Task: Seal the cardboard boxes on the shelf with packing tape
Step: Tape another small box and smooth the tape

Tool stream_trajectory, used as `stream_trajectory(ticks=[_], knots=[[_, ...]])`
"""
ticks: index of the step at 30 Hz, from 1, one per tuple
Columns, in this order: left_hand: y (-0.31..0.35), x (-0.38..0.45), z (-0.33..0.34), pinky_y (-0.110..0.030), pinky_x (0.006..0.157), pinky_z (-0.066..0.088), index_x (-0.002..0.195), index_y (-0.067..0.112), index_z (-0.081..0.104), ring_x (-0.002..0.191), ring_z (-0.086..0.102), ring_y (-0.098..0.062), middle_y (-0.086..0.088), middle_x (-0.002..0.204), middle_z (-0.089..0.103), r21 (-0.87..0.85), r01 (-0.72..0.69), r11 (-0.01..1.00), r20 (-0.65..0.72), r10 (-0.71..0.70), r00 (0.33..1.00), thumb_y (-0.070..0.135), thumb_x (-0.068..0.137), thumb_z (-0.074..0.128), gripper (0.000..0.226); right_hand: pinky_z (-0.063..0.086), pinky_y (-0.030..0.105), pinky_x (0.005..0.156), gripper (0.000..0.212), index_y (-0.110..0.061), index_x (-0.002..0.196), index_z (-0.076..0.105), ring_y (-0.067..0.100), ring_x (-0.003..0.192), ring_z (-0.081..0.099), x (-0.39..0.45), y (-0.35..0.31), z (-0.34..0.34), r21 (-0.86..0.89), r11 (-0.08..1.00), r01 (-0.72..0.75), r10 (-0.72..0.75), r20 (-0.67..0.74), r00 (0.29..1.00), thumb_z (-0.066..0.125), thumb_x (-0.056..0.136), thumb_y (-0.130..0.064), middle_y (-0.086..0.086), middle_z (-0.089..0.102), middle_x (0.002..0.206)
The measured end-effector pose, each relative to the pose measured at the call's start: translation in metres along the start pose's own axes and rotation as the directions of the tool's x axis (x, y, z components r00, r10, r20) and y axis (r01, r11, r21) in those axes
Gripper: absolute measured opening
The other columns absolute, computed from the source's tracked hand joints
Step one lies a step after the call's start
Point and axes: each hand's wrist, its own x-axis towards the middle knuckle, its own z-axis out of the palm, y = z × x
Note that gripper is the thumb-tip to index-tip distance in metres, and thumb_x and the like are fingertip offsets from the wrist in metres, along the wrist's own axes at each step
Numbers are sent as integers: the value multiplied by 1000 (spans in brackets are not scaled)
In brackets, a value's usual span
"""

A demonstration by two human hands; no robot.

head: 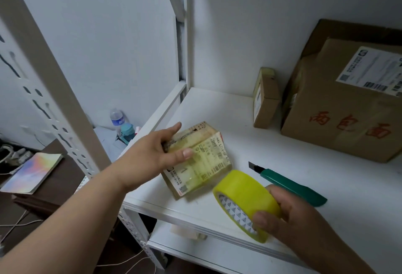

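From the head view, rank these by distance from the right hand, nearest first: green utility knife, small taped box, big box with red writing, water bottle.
From the right hand:
1. Green utility knife, lying just behind it on the shelf.
2. Small taped box, to its left, held by the left hand.
3. Big box with red writing, back right.
4. Water bottle, far left, beyond the shelf.

Shelf board (272, 126): small box (200, 160) near the left front edge, left hand (152, 154) on its left end. Tape roll (245, 202) just right of it and nearer, at the front edge, in the right hand (289, 215). Utility knife (289, 181) lies right of the small box, behind the roll. Flat box (265, 99) stands on edge far back, the large box (343, 104) just to its right. Lower left, off the shelf: notebook (32, 173) on a dark surface (58, 191); water bottle (116, 118) farther back.
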Motion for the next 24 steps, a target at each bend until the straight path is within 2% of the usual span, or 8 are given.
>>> stream_trajectory(ticks=[4, 6, 9, 14, 16, 18, 20, 24], knots=[[-6, -1, -8, -35, 105, 47, 140, 33, 50, 118, 62, -12, 1, 128, 64, -191, 55, 980, -1, -56, 998, 57, 48, 89, 104, 37, 15, 50, 71, -39, 76, 63, 1, 49, 47, -3, 0, -2, -66, 995, -76, 73, -49, 996, 56, 35, -97, -8, 53, 53], [-5, -1, -10, -34, 93, 55, 138, 33, 50, 110, 67, -19, -4, 121, 68, -265, 90, 960, 40, -82, 996, 55, 42, 91, 107, 42, 17, 52, 69, -41, 76, 65, 5, 53, 53, -5, 3, -3, -20, 995, -98, 98, -43, 994, 59, 34, -96, 4, 58, 59], [-3, 2, -13, -35, 71, 59, 131, 30, 51, 99, 71, -28, -7, 113, 73, -380, 181, 907, 104, -152, 983, 57, 28, 96, 116, 46, 25, 60, 45, -45, 86, 67, 15, 63, 60, -6, 1, -6, 19, 995, -96, 96, -8, 995, 65, 48, -69, 15, 65, 75], [-10, 0, -12, -57, 88, 52, 129, 16, 61, 116, 61, -43, -21, 127, 64, -453, 335, 826, 239, -250, 938, 52, 40, 96, 103, 51, 37, 68, 39, -47, 93, 67, 32, 75, 67, -10, 0, -6, 36, 995, -97, 96, 37, 995, 66, 56, -57, 11, 71, 82], [-15, 0, -8, -64, 96, 46, 120, 12, 67, 115, 60, -44, -23, 124, 65, -451, 378, 808, 290, -268, 919, 52, 41, 96, 93, 49, 31, 64, 39, -47, 94, 66, 20, 65, 63, -9, 1, -4, 1, 996, -86, 86, 28, 996, 65, 57, -59, 3, 70, 75], [-19, 1, -5, -63, 98, 43, 104, 13, 77, 103, 67, -37, -20, 115, 70, -444, 429, 786, 345, -292, 892, 50, 33, 98, 82, 45, 22, 59, 37, -48, 94, 64, 7, 60, 56, -9, 2, -2, -56, 996, -74, 75, 18, 997, 63, 58, -58, -4, 65, 68], [-25, 1, -4, -57, 88, 51, 96, 13, 79, 92, 71, -32, -18, 110, 72, -472, 492, 732, 395, -323, 860, 46, 26, 100, 80, 43, 19, 58, 33, -48, 94, 63, 5, 59, 54, -9, 1, -2, -80, 994, -73, 74, 10, 997, 64, 62, -56, -3, 64, 69], [-31, -1, 1, -55, 66, 60, 98, 7, 78, 81, 73, -36, -23, 101, 72, -438, 590, 678, 484, -375, 791, 44, 32, 99, 79, 43, 17, 57, 41, -49, 90, 64, 4, 58, 54, -12, -4, -2, -48, 997, -64, 63, -31, 998, 59, 55, -70, 4, 65, 74]])
